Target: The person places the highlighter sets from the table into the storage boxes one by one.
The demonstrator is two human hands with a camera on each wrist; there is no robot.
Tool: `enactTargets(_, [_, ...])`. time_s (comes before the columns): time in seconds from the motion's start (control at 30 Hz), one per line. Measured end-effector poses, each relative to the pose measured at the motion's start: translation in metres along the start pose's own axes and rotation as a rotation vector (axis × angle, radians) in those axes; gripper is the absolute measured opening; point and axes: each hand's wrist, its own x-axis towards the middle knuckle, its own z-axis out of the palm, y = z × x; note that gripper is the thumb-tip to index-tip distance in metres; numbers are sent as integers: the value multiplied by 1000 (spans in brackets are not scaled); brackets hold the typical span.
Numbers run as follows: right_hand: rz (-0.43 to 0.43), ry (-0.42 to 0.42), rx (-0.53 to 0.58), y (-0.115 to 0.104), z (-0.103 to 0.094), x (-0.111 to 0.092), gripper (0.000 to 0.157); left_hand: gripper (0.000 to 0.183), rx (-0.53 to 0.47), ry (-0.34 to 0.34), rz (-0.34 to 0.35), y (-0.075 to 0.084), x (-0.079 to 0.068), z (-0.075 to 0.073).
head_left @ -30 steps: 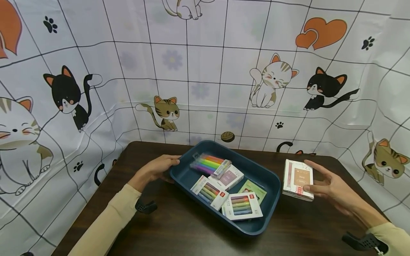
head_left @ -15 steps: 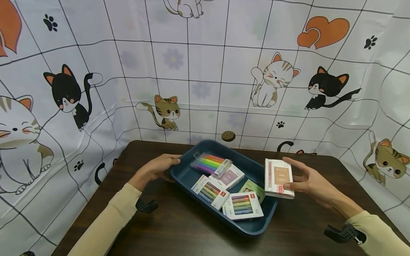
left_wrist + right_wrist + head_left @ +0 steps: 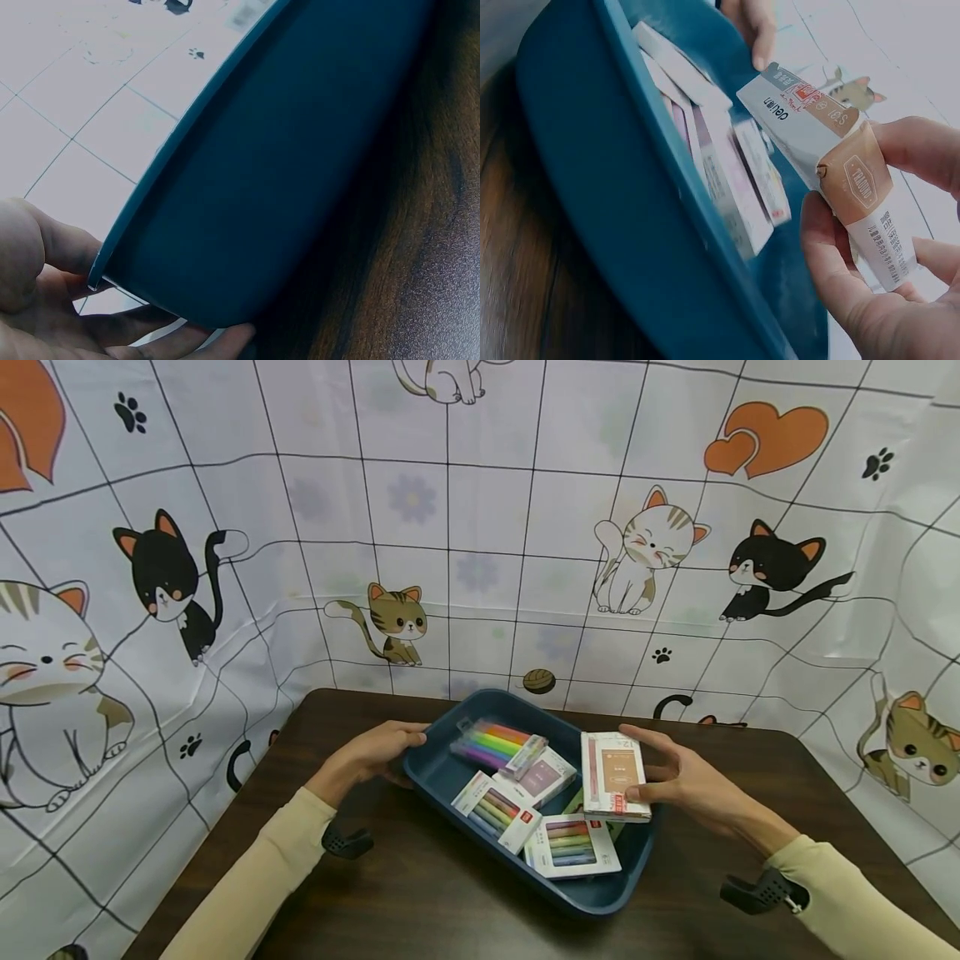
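Note:
A dark blue plastic tray [image 3: 636,856] sits on the table at an angle. My left hand [image 3: 373,753] grips its left end; the left wrist view shows the thumb at the rim and the other fingers underneath. Over the right part of the tray, my right hand [image 3: 682,781] holds a white-and-brown box [image 3: 617,772] by its right side, thumb in front. Its printed end flap [image 3: 859,176] faces the right wrist camera. Inside the tray lie two white boxes with colored sticks in their windows, the nearer one [image 3: 573,847] partly under the held box in view.
A clear pack of rainbow-colored pens [image 3: 495,745] lies at the tray's far left, on a white box with a mauve panel [image 3: 542,777]. The held box mostly covers a green packet. Behind the brown wooden table [image 3: 360,893] hangs a cat-print cloth [image 3: 480,527].
My right hand has carried the white-and-brown box leftward, from beside the tray to above its right part. The left hand has stayed on the tray's left end.

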Motion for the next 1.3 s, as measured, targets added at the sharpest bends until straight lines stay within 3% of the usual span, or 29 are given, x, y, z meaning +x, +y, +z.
enactTargets(0.5, [4, -85, 37, -20, 26, 23, 95, 49, 5, 7, 2, -2, 0, -2])
enactTargets(0.87, [-25, -76, -61, -19, 38, 35, 95, 49, 3, 0, 4, -5, 4, 0])
enactTargets(1.1, [-184, 47, -485, -21, 36, 35, 91, 48, 4, -7, 12, -3, 4, -1])
enactTargets(1.3, [-167, 81, -503, -19, 32, 34, 86, 48, -5, 0, 14, -5, 3, -2])
